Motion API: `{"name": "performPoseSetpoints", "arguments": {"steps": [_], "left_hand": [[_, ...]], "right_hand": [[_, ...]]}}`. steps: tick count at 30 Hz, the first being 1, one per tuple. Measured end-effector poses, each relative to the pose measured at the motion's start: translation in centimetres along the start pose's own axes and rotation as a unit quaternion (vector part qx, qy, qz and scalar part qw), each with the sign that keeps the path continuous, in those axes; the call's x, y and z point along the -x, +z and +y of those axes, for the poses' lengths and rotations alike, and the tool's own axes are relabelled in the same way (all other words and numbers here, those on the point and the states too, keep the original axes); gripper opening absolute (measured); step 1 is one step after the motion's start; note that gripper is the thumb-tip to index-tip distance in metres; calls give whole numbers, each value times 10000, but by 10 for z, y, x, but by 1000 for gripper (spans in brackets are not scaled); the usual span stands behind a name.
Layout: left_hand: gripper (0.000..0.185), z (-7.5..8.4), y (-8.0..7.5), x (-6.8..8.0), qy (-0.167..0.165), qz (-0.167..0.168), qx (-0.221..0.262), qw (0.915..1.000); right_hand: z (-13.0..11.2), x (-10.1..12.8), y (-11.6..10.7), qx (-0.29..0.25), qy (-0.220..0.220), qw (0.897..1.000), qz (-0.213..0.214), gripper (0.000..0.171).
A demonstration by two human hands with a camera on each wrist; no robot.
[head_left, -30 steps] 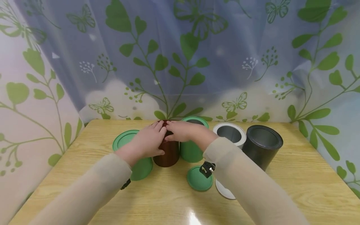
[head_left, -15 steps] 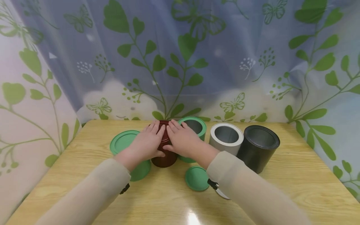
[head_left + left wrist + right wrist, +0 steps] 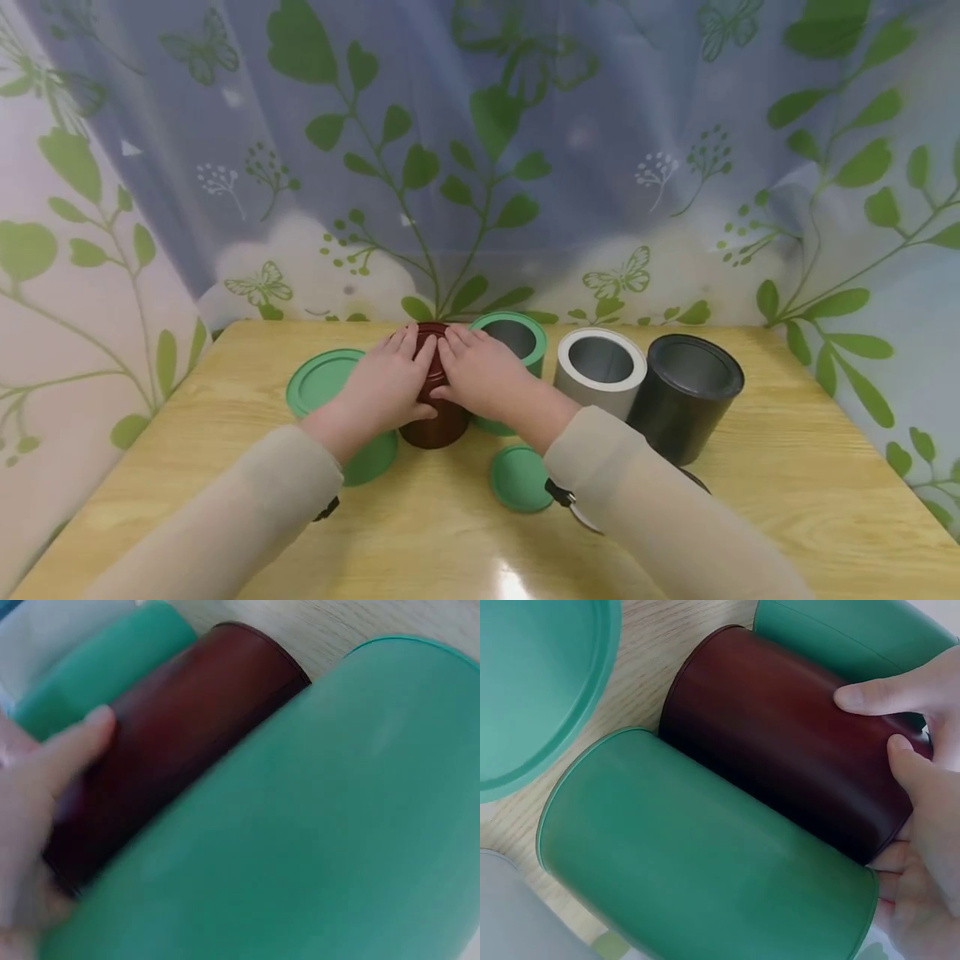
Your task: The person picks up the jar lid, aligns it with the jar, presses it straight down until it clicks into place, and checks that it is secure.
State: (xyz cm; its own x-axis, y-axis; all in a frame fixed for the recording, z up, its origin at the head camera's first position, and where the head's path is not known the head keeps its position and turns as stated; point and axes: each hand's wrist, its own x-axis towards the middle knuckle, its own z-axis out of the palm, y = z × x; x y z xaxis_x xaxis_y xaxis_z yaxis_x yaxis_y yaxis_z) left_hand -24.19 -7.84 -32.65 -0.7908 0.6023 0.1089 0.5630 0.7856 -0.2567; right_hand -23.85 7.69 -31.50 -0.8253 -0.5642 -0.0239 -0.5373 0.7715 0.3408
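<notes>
A dark red canister (image 3: 433, 427) stands upright in the middle of the row, with a lid on top. My left hand (image 3: 384, 385) rests on the left part of that lid with fairly straight fingers, its thumb down against the canister's side. On the right part lies my right hand (image 3: 486, 375), fingers stretched forward and thumb on the near side. The fingertips of both hands almost meet. In the right wrist view, both thumbs touch the side of the dark red canister (image 3: 780, 742). The left wrist view shows my left thumb (image 3: 86, 742) on the canister (image 3: 199, 712).
Left stands a green canister (image 3: 326, 382) with its lid on. To the right are an uncovered green canister (image 3: 536, 360), a white one (image 3: 588, 395) and a black one (image 3: 675, 425). A green lid (image 3: 521, 479) lies in front; other lids are partly hidden under my right forearm.
My right hand has shifted from a raised, arched pose to lying flatter across the lid. The left hand stays on the lid with little change.
</notes>
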Motion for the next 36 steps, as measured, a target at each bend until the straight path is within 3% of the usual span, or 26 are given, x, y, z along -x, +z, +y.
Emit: {"name": "performPoseSetpoints", "arguments": {"steps": [5, 13, 22, 36], "left_hand": [[97, 4, 1, 4, -277, 145, -77, 9995], [90, 3, 4, 5, -214, 461, -90, 9987], [93, 16, 7, 14, -585, 977, -613, 9916], [86, 16, 2, 11, -532, 582, -704, 9944]], "right_hand": [[-4, -3, 0, 47, 84, 9999, -64, 72], [-4, -2, -1, -102, 134, 9998, -69, 69], [-9, -1, -3, -236, 336, 9990, -187, 74], [-14, -3, 0, -94, 398, 9990, -166, 68]]}}
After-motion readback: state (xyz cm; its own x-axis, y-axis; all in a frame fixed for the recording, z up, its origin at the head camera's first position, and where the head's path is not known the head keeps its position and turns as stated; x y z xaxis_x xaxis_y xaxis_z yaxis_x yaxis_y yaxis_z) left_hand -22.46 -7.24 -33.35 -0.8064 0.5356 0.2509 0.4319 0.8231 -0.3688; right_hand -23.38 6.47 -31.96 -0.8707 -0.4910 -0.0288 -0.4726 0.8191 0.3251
